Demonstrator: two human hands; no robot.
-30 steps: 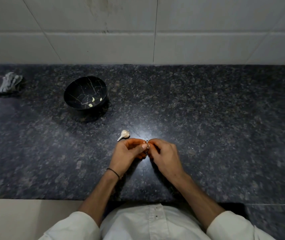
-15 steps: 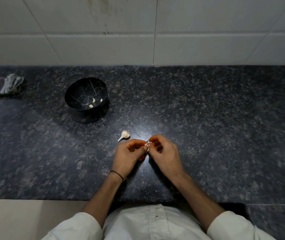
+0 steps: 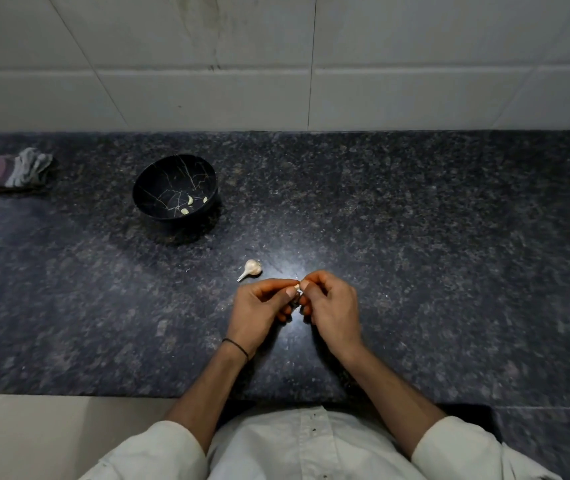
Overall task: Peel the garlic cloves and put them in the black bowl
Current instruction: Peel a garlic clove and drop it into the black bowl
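A small pale garlic clove (image 3: pixel 297 288) is pinched between the fingertips of my left hand (image 3: pixel 259 310) and my right hand (image 3: pixel 333 308), just above the dark granite counter; most of it is hidden by the fingers. The rest of a garlic bulb (image 3: pixel 251 268) with its stalk lies on the counter just beyond my left hand. The black bowl (image 3: pixel 152 188), veined with thin gold lines, stands farther back on the left and holds three peeled cloves (image 3: pixel 190 202).
A crumpled grey and pink cloth (image 3: pixel 20 169) lies at the far left of the counter (image 3: pixel 449 254). A white tiled wall rises behind it. The counter's front edge runs just before my white sleeves.
Both hands have stayed together over the same spot, their fingertips shifting slightly on the clove. The bulb and bowl have not moved.
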